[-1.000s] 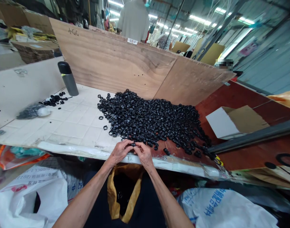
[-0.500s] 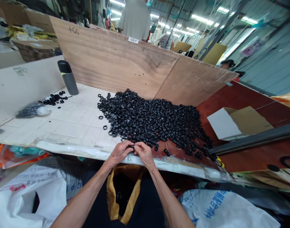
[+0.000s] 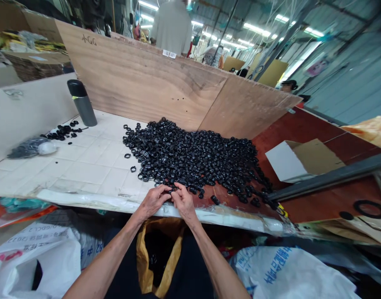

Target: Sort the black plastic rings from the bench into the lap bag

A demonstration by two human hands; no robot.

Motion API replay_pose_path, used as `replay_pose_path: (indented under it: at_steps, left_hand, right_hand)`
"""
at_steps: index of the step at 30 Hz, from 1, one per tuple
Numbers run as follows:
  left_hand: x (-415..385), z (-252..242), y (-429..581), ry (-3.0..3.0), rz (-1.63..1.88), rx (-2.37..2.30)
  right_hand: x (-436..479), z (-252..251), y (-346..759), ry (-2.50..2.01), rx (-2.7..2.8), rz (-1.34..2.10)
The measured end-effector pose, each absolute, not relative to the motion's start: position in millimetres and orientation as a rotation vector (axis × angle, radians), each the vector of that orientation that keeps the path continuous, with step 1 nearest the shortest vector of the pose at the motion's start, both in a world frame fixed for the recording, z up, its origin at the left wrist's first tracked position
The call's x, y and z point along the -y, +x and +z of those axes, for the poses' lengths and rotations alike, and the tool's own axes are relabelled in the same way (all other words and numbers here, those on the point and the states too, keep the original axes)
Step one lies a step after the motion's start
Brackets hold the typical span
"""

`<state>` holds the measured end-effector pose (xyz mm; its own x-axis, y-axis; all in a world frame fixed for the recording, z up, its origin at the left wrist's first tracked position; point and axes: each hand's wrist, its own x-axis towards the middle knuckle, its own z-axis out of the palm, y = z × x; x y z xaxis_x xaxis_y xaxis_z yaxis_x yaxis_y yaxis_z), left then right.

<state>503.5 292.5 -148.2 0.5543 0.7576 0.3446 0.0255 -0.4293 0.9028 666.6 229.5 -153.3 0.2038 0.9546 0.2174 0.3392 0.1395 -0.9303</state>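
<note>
My left hand [image 3: 155, 197] and my right hand [image 3: 183, 201] meet over the table's front edge, fingertips almost touching. A small black ring [image 3: 170, 191] shows between them, mostly hidden by the fingers. The left thumb and index finger are pinched on it. On the right, the thumb side touches the same piece while the index finger points forward toward the pile. Just beyond my hands lies a broad heap of black rings [image 3: 190, 153], with loose ones along its left side. Below, an open yellow bag [image 3: 142, 265] on my lap has dark pieces inside.
A grey bottle [image 3: 85, 109] stands at the back left, near loose black bits [image 3: 62, 132] and a clear plastic bag [image 3: 26, 148]. Wooden boards [image 3: 140, 79] wall the table. On the right are a carton [image 3: 286, 162] and a dark metal bar [image 3: 327, 178]. A person [image 3: 173, 29] stands behind.
My view has shifted a little, so the scene sits further left. The right index finger has lifted from the pinch and stretches forward; the left hand stays pinched.
</note>
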Motion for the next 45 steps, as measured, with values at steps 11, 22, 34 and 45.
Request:
replay_pose_path:
  at_steps: [11, 22, 34, 45]
  left_hand:
    - [-292.2, -149.5, 504.2, 1.95, 1.015, -0.644]
    - [-294.8, -152.7, 507.8, 1.853, 1.019, -0.641]
    - [-298.2, -146.3, 504.7, 1.813, 1.011, -0.639]
    - [-294.3, -146.2, 504.5, 1.815, 1.087, -0.566]
  right_hand:
    - [-230.7, -149.1, 665.7, -1.444, 1.31, 0.724]
    - [-229.4, -140.8, 672.4, -1.376, 1.216, 0.894]
    - [-231.5, -147.6, 673.2, -1.36, 1.174, 0.901]
    - [-232.5, -145.9, 661.6, -1.557, 1.473, 0.362]
